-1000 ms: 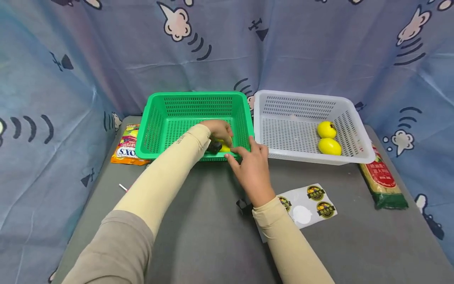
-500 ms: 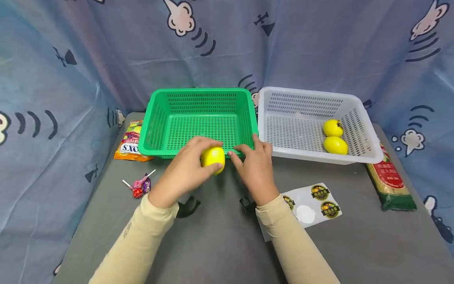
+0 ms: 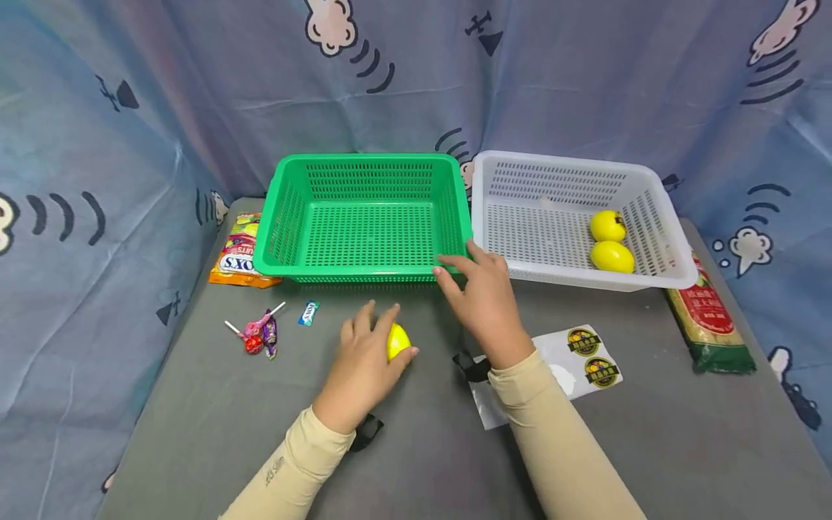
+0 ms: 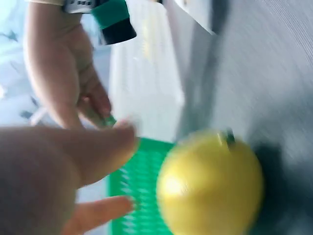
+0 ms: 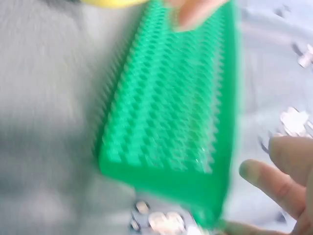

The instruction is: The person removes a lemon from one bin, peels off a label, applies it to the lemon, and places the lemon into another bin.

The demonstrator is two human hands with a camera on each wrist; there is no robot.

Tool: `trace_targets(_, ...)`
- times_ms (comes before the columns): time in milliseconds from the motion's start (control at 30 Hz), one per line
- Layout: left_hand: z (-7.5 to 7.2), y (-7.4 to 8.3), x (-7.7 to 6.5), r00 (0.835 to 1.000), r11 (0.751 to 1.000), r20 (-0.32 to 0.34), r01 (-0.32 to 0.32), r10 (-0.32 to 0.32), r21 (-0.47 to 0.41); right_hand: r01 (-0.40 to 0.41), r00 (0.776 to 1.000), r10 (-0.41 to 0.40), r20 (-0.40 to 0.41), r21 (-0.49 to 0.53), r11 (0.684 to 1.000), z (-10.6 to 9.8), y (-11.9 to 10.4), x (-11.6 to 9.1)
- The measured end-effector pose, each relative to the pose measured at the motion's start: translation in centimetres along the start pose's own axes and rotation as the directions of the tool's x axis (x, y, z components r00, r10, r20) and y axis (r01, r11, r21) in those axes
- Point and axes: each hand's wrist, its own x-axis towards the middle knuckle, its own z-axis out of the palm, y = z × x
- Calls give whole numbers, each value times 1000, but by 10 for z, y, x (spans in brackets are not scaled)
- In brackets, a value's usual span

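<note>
A yellow lemon (image 3: 398,341) lies on the grey table in front of the green basket (image 3: 364,274). My left hand (image 3: 360,365) is beside it with fingers spread; in the left wrist view the thumb and a fingertip stand apart from the lemon (image 4: 210,186), its stem end showing. My right hand (image 3: 486,307) is at the basket's front right corner, fingers loosely extended. In the right wrist view its fingers (image 5: 281,188) hang beside the rim; whether the lowest finger touches it I cannot tell. Two more lemons (image 3: 612,257) lie in the white basket (image 3: 552,271), one bearing a dark sticker.
A sheet of round stickers (image 3: 585,361) lies partly under my right forearm. Lollipops (image 3: 253,344) and a small blue wrapped candy (image 3: 308,313) sit at left, near an orange candy bag (image 3: 237,256). A red and green food packet (image 3: 708,325) lies at right.
My left hand came out of the green basket with the lemon, brought it toward me onto the table and let go. My right hand loosened from the basket rim.
</note>
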Motion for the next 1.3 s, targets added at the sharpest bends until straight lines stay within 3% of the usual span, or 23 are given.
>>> trace_targets(100,2,18,-7,983,993,-141,-120,121,18,-11,999,13,-46,55,998,-22,16,-16)
trace_targets(167,11,32,-11,966,978,-154,-209,208,10,-54,997,57,-48,63,997,-35,27,-31)
trace_targets(267,35,50,-14,960,960,-37,-277,279,34,-170,985,168,38,52,984,-50,45,-55)
trace_targets(400,71,64,-7,956,960,154,-266,250,90,-316,931,310,190,0,949,-56,67,-80)
trace_targets(500,90,68,3,951,964,210,-249,225,96,-366,893,365,263,-45,930,-52,80,-93)
trace_targets(600,100,67,12,945,967,239,-245,222,73,-383,874,385,295,-68,921,-47,88,-104)
trace_targets(733,97,59,22,920,980,342,-197,193,-21,-395,868,392,305,-55,917,-43,92,-117)
trace_targets(833,86,51,27,892,984,421,-123,166,-127,-389,877,379,295,-28,921,-42,92,-124)
trace_targets(900,77,45,29,870,974,467,-60,158,-218,-375,888,364,282,-16,927,-41,90,-128)
trace_targets(967,72,41,30,850,948,502,9,160,-318,-360,898,348,269,-6,933,-40,87,-131)
trace_targets(1100,70,37,26,812,852,560,171,162,-495,-378,895,360,264,18,926,-37,80,-134)
trace_targets(1200,72,38,22,818,801,551,217,162,-558,-424,881,402,250,39,905,-36,77,-133)
trace_targets(1300,75,38,18,836,787,517,188,186,-588,-470,864,448,231,51,881,-37,76,-133)
